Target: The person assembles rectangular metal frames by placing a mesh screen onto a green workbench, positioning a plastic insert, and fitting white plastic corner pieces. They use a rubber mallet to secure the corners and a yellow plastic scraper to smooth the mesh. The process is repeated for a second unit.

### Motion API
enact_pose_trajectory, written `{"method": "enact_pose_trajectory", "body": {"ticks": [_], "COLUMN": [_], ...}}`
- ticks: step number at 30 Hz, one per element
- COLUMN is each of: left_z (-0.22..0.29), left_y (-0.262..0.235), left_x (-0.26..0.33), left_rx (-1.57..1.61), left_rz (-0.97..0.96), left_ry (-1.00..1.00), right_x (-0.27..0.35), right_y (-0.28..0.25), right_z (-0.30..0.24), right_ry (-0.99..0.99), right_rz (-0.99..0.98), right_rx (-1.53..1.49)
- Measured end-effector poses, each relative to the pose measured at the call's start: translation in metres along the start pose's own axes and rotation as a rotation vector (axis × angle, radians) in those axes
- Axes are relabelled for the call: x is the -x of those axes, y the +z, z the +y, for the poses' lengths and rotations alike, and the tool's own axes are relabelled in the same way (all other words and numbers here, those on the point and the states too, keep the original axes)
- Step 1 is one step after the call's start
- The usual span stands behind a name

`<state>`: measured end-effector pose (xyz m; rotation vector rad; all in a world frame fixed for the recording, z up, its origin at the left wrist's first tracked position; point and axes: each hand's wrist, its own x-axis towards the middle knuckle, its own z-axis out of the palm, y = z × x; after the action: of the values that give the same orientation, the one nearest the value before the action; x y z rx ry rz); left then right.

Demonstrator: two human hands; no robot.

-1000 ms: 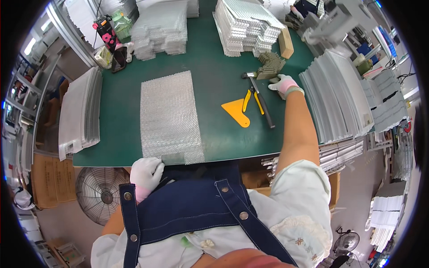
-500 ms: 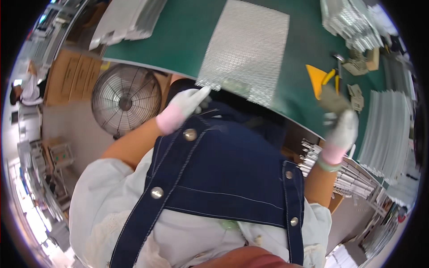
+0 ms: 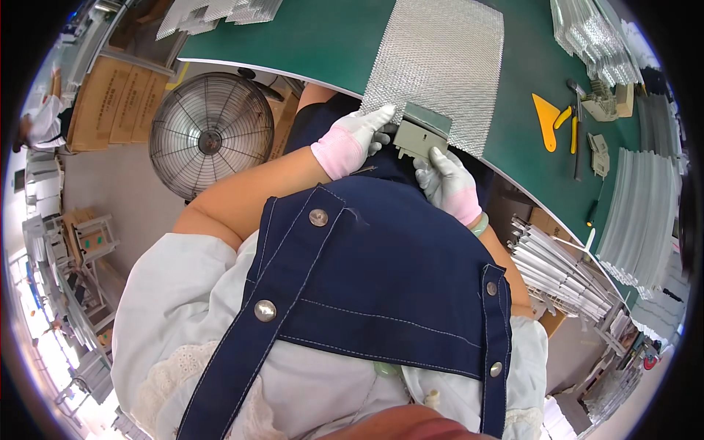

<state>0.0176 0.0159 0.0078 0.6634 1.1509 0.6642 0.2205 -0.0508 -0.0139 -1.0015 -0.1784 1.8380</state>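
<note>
A silver mesh sheet point(image 3: 444, 55) lies on the green table point(image 3: 323, 44), its near end at the table's front edge. My left hand point(image 3: 356, 139), in a white glove with a pink cuff, pinches the sheet's near left corner, thumb on top. My right hand point(image 3: 449, 182), gloved alike, grips a grey-green block point(image 3: 419, 139) with a notched lower edge. The block stands against the near edge of the sheet. A dull green strip point(image 3: 427, 117) shows along the block's upper side; whether it belongs to the block cannot be told. The left fingertips come close to the block's left end.
On the table's right lie a yellow scraper point(image 3: 546, 121), yellow-handled pliers point(image 3: 563, 117), a hammer point(image 3: 576, 132) and another grey-green block point(image 3: 599, 154). Stacks of silver sheets point(image 3: 590, 40) and white strips point(image 3: 634, 220) stand beyond. A floor fan point(image 3: 210, 139) stands left, near cardboard boxes point(image 3: 110, 103).
My right hand has brought the grey-green block from the table's right side to the sheet's near edge. My left hand stays at the sheet's corner. The view has shifted slightly.
</note>
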Motion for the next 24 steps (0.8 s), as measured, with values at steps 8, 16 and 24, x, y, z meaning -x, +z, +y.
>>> {"method": "enact_pose_trajectory", "body": {"ticks": [8, 16, 24], "left_z": [-0.007, -0.01, -0.008], "left_y": [-0.006, -0.01, -0.012], "left_x": [-0.007, 0.0, 0.002], "left_rx": [0.036, 0.0, 0.017], "left_rz": [-0.028, -0.208, -0.206], "left_ry": [0.031, -0.079, -0.092], "right_x": [0.003, 0.005, 0.005], "right_y": [0.005, 0.018, 0.002], "right_z": [-0.001, 0.0, -0.01], "right_ry": [-0.023, -0.037, -0.16], "right_rz": [-0.058, 0.098, 0.008], "right_rx": [0.033, 0.155, -0.032]}}
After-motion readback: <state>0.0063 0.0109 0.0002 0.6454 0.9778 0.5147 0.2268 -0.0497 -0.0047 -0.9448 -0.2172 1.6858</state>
